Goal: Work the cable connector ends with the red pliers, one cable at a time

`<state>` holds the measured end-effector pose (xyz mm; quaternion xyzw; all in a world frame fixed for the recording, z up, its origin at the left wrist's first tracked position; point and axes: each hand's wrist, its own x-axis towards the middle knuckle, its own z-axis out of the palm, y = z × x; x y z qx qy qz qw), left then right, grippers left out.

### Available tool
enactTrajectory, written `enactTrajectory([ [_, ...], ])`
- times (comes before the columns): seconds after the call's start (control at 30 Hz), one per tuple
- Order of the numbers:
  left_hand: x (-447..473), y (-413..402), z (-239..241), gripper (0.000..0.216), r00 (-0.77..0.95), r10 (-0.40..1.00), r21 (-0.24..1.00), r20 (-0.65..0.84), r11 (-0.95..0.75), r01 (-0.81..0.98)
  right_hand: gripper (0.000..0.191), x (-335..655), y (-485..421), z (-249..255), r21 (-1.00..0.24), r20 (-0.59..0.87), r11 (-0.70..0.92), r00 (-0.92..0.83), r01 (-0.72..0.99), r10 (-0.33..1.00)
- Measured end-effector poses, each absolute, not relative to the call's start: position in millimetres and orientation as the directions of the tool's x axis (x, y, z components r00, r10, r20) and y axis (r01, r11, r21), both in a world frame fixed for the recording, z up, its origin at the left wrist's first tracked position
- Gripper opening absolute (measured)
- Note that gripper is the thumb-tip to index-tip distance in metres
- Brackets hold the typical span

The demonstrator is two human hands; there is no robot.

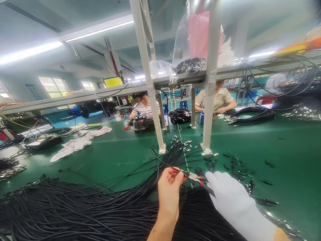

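Observation:
My bare left hand pinches a thin black cable near its end. In a white glove, my right hand is closed around the red and black handles of a pair of pliers. The metal jaws meet the cable end just right of my left fingertips; whether they bite on it I cannot tell. A thick bundle of black cables spreads across the front and left of the green table. Small black cut pieces lie scattered beyond my gloved hand.
White shelf posts rise from the table ahead. White gloves lie at the left. Two people sit across the table, near a grey machine and coiled black cables. A bagged cable bundle rests on the shelf.

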<state>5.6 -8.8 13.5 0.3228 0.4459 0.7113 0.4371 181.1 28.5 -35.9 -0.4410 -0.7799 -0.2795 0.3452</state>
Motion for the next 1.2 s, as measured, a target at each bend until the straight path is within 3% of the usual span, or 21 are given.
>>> enactTrajectory([
  [0.2,6.6,-8.2,10.5,0.026,-0.44,0.892,0.928,0.108,-0.249,-0.277,0.01,179.2,21.0,-30.6,0.166,0.723,0.405,-0.39,0.899,0.57],
  [0.4,7.4,-7.5,1.9,0.014,-0.499,0.834,0.946,0.236,-0.314,-0.077,0.018,177.4,18.8,-30.6,0.184,0.685,0.412,-0.417,0.892,0.597],
  [0.53,4.3,-6.0,6.2,0.02,-0.436,0.884,0.939,0.17,-0.279,-0.199,0.027,180.9,20.1,-19.1,0.198,0.702,0.425,-0.43,0.883,0.568],
  [0.77,-23.0,-3.9,22.6,0.034,-0.21,0.977,0.855,-0.038,-0.077,-0.514,0.019,196.0,25.4,-14.8,0.179,0.721,0.363,-0.373,0.914,0.583],
  [0.93,-35.2,-3.5,21.6,0.037,-0.027,0.993,0.838,-0.119,0.086,-0.539,0.023,195.5,30.8,-18.9,0.157,0.768,0.439,-0.389,0.885,0.508],
  [1.2,-38.7,-0.3,17.5,0.043,0.071,0.984,0.86,-0.163,0.177,-0.479,0.034,188.6,32.5,-14.1,0.233,0.822,0.544,-0.462,0.806,0.332],
])
